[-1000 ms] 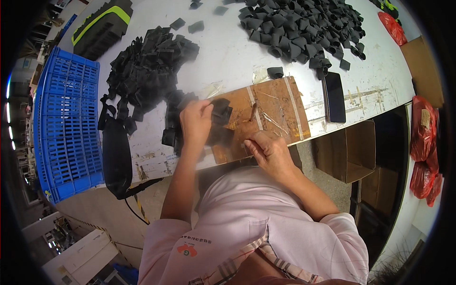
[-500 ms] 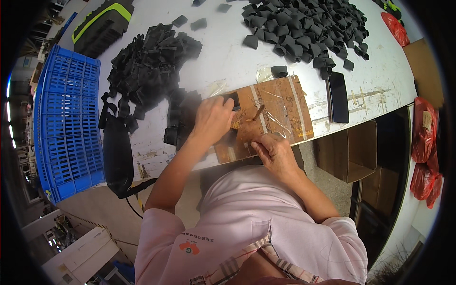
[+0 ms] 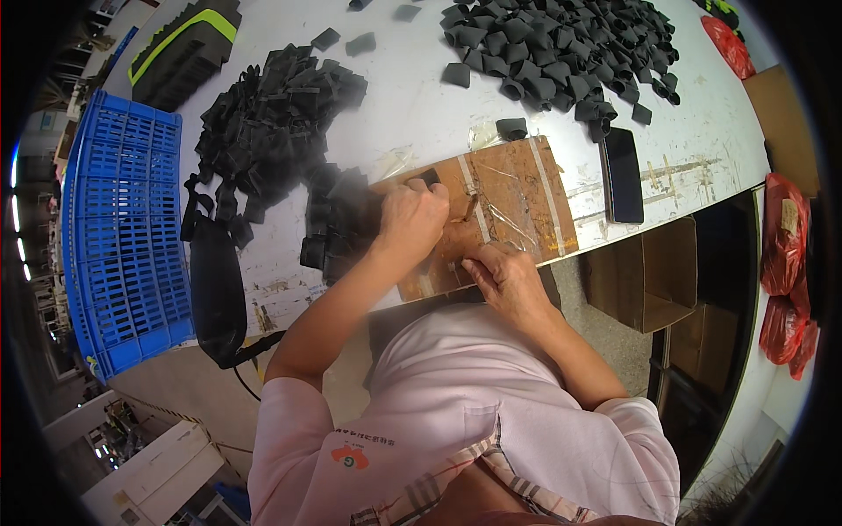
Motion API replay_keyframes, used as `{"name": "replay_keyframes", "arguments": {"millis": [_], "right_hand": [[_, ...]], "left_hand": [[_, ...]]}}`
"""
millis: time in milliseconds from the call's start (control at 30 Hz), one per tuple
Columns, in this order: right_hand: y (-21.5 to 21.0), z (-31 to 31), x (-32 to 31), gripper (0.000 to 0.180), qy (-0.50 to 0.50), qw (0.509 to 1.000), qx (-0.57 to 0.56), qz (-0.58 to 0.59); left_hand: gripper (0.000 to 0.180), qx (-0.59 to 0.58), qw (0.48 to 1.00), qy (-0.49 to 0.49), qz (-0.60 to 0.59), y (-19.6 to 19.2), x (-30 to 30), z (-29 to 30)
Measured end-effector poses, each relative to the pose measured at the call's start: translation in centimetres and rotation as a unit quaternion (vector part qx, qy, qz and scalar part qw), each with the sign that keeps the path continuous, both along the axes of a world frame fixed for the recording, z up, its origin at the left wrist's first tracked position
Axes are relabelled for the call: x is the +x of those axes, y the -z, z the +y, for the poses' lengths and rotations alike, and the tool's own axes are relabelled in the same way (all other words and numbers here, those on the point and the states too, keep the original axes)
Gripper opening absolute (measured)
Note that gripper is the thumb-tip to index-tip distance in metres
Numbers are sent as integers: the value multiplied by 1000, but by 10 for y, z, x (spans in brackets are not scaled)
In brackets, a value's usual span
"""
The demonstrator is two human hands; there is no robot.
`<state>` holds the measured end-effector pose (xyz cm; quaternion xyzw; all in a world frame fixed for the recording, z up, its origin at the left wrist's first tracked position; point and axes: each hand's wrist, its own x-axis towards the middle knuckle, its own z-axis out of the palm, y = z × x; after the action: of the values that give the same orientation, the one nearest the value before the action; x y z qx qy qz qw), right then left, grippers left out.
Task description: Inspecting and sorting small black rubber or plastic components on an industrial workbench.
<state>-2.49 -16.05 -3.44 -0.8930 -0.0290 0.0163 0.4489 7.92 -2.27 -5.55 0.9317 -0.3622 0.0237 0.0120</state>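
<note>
Two hands [image 3: 456,241] press a small black piece [image 3: 429,178] onto scuffed brown board [image 3: 517,188].

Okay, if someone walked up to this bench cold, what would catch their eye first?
Probably the two big heaps of black pieces on the white table: one heap at upper left, another at upper right. Next, the left hand and right hand working on the brown board, and the blue crate at far left.
</note>
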Motion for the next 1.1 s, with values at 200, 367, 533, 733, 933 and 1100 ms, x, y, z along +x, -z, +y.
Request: {"name": "replay_keyframes", "arguments": {"millis": [200,367,533,733,933,1100], "right_hand": [[-1,0,-1,7,4,999,24,-23],[-19,3,0,6,28,997,77,-6],[-34,16,8,15,111,968,184,-131],[-42,12,5,24,71,975,110,-181],[-50,15,6,25,53,979,81,-179],[-53,10,10,20,32,981,125,-146]], "left_hand": [[7,-8,998,-53,-35,14,0,-2],[7,-318,944,-55,-68,-8,-9,16],[8,-579,649,-228,438,-54,-52,12],[10,-664,590,-182,421,-73,-69,9],[10,-641,615,-196,416,-73,-67,11],[6,-620,654,-194,387,-69,-70,11]]}}
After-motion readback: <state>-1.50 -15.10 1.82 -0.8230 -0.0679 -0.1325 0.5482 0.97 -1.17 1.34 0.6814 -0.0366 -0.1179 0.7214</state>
